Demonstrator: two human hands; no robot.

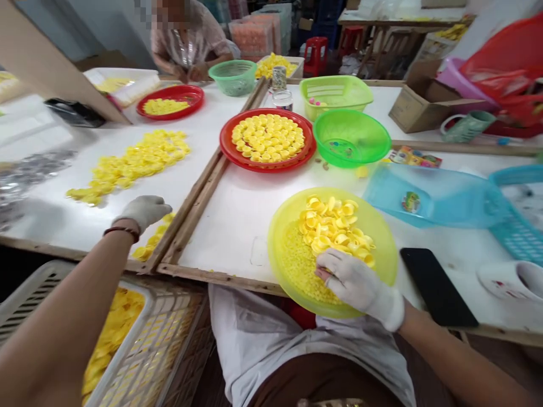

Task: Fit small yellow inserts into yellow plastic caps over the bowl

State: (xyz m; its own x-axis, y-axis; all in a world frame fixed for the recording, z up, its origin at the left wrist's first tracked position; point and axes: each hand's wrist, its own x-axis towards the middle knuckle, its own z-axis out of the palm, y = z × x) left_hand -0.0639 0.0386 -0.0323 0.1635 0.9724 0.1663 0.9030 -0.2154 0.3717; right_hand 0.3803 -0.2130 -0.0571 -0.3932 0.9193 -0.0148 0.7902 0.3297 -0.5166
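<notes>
My left hand (143,213), in a pale glove, is over the left tabletop beside a small row of yellow plastic pieces (151,242) along the wooden edge. Its fingers are curled together, and what they hold, if anything, is hidden. My right hand (358,285), gloved with bare fingertips, rests over a round yellow plate (280,209). Thumb and fingers are pinched together above small yellow beads (303,268); I cannot make out what is between them. Beside the fingers lies a heap of yellow cup-shaped pieces (331,223) on the same plate.
Ahead stand a red tray (225,148) of yellow cups and a green basin (352,138). A phone (436,285) and a mug (504,280) are at right. More yellow pieces (131,161) lie left; a crate (146,316) stands below. A person (190,34) sits opposite.
</notes>
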